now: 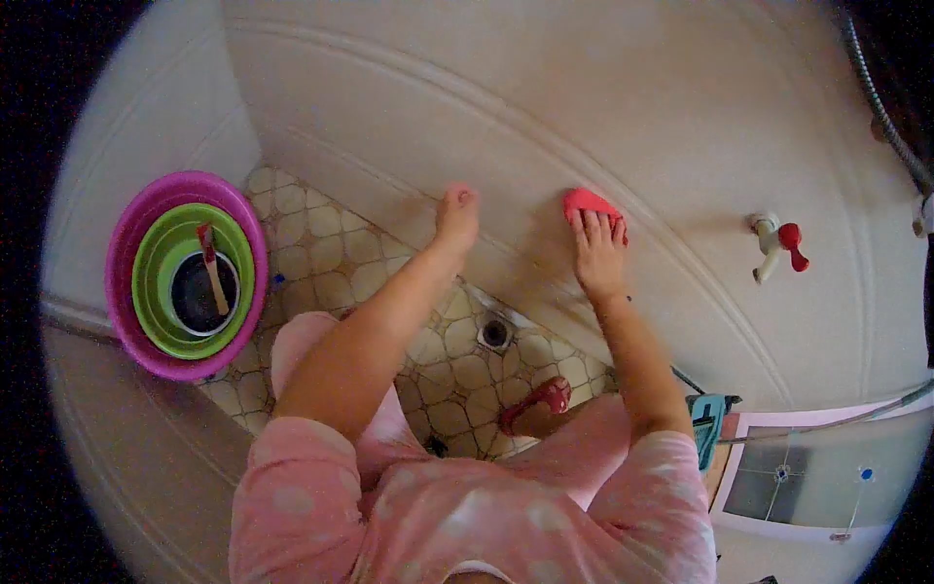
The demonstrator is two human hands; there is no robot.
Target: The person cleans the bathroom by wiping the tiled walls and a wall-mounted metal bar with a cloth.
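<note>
A bright red-pink sponge lies flat against the cream wall panel. Over it are the fingers of my right hand, pressing it to the wall. My left hand is at the lower part of the same wall, with its fingers curled closed. A pinkish patch shows at its far end, and I cannot make out whether the hand holds anything. To the right of my right hand, a white tap with a red handle sticks out of the wall.
Nested pink and green basins stand at left, with a dark pot and a wooden-handled brush inside. A drain sits in the tiled floor. A teal object and glazed panel are lower right.
</note>
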